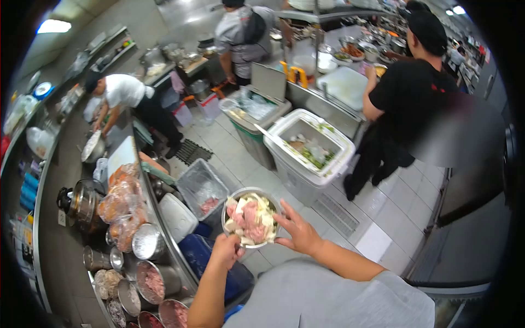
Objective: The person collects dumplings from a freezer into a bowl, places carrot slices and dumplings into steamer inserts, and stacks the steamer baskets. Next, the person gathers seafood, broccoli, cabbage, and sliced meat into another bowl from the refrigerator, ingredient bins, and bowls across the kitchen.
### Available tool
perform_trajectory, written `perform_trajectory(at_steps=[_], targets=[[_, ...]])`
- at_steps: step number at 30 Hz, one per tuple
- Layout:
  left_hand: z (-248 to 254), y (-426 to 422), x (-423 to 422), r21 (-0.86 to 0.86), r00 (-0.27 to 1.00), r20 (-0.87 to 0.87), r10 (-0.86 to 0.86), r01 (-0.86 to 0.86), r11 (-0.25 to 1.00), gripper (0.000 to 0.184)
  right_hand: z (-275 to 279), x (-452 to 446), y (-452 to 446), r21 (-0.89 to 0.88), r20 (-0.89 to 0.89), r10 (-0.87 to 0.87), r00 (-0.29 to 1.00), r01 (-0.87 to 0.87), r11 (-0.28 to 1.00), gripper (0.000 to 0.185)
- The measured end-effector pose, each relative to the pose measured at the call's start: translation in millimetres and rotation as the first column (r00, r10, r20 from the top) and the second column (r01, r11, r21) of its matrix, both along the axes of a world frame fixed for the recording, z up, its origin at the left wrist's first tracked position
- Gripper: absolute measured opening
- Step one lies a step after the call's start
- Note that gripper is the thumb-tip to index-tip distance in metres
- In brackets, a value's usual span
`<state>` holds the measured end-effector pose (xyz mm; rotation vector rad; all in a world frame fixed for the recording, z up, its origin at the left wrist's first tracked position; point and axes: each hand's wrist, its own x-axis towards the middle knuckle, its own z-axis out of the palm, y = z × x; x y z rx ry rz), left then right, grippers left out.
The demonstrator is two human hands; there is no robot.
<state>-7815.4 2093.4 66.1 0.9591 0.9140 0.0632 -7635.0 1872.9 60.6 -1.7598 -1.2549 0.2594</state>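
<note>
A round metal bowl [226, 214] is held up in front of my body. It is heaped with pale pink raw meat [252, 221] and whitish-yellow pieces that look like chopped cabbage [266, 208]. My left hand [226, 251] is closed on the bowl's near left edge. On the other side, my right hand [299, 229] has its fingers spread, and the fingertips overlap the bowl's right rim. Whether those fingertips press on the bowl or only hover by it, I cannot tell.
On the left counter are several metal pots of raw meat [151, 281] and plastic-bagged food [121, 205]. A clear tub [202, 188] and a blue container [205, 259] stand beside it. Ahead is a white bin [311, 117] with scraps. A person in black [415, 93] stands right; others work further back.
</note>
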Motion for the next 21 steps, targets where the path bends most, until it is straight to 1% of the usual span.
perform_trajectory(at_steps=[2, 3, 5, 6, 7, 9, 10, 12, 13, 15, 17, 19, 20, 21], targets=[[-1, -39, 53, 0.003, 0.997, 0.029, -0.065, 0.065, 0.998, 0.015, 14, 32, -50, -0.038, 0.268, -0.045, 0.962, 0.057, 0.998, 0.087], [-3, -59, 79, 0.005, 0.995, 0.042, -0.095, 0.095, 0.995, 0.015, 13, 45, -79, -0.055, 0.247, -0.067, 0.967, 0.083, 0.995, 0.087], [4, -107, 136, -0.027, 0.989, 0.051, -0.142, 0.143, 0.989, 0.015, 13, 78, -129, 0.011, 0.292, -0.226, 0.930, 0.233, 0.972, 0.083], [4, -132, 164, -0.057, 0.985, 0.074, -0.157, 0.161, 0.985, 0.015, 15, 93, -153, 0.042, 0.269, -0.317, 0.909, 0.317, 0.947, 0.067], [2, -156, 191, -0.066, 0.978, 0.070, -0.198, 0.203, 0.977, 0.015, 13, 111, -179, 0.033, 0.268, -0.353, 0.897, 0.357, 0.933, 0.067], [-3, -203, 244, -0.081, 0.957, 0.093, -0.274, 0.282, 0.956, 0.016, 9, 145, -230, 0.092, 0.320, -0.518, 0.793, 0.518, 0.850, 0.052], [-5, -226, 271, -0.087, 0.942, 0.098, -0.322, 0.330, 0.940, 0.016, 12, 162, -253, 0.087, 0.326, -0.556, 0.765, 0.561, 0.823, 0.052], [-10, -273, 316, -0.057, 0.926, 0.116, -0.358, 0.366, 0.929, 0.007, 21, 189, -294, 0.047, 0.330, -0.640, 0.694, 0.665, 0.746, 0.039], [-12, -294, 337, -0.070, 0.912, 0.121, -0.392, 0.402, 0.913, 0.007, 25, 200, -311, 0.037, 0.339, -0.662, 0.669, 0.693, 0.720, 0.039], [-16, -320, 379, -0.101, 0.865, 0.098, -0.492, 0.501, 0.860, 0.006, 30, 223, -337, -0.044, 0.251, -0.747, 0.615, 0.778, 0.626, 0.034], [-21, -346, 423, -0.118, 0.834, 0.108, -0.542, 0.552, 0.826, 0.005, 24, 249, -370, -0.034, 0.252, -0.789, 0.560, 0.820, 0.571, 0.033], [-29, -371, 465, -0.144, 0.810, 0.107, -0.577, 0.587, 0.797, 0.005, 19, 274, -404, 0.006, 0.262, -0.804, 0.534, 0.832, 0.555, 0.034], [-39, -380, 488, -0.151, 0.800, 0.112, -0.589, 0.600, 0.786, 0.006, 16, 288, -420, 0.040, 0.303, -0.813, 0.496, 0.846, 0.531, 0.039], [-49, -387, 511, -0.157, 0.773, 0.123, -0.622, 0.635, 0.757, 0.006, 11, 303, -436, 0.038, 0.315, -0.831, 0.459, 0.869, 0.494, 0.039]])
